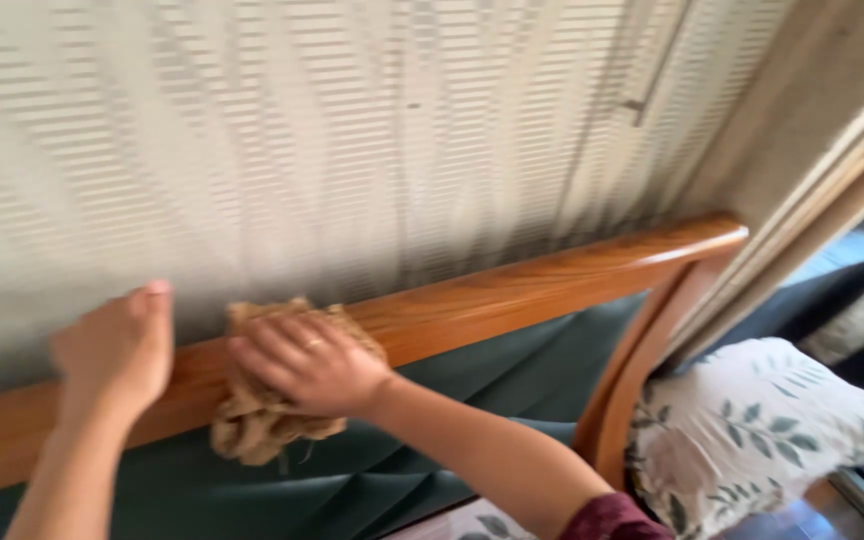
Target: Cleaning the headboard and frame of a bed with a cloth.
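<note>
My right fingers (282,350): spread, pressing cloth (257,420) onto headboard (512,290). My left fingers (147,320): curled over headboard, just beside.

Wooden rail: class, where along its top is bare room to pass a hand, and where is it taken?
Bare: the wooden rail from the cloth rightward to its curved corner. Crowded: the left part, where the right hand presses the cloth and the left hand grips beside it.

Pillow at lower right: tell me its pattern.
White pillow with grey-green leaf sprigs and faint pinkish flowers; head view.
</note>
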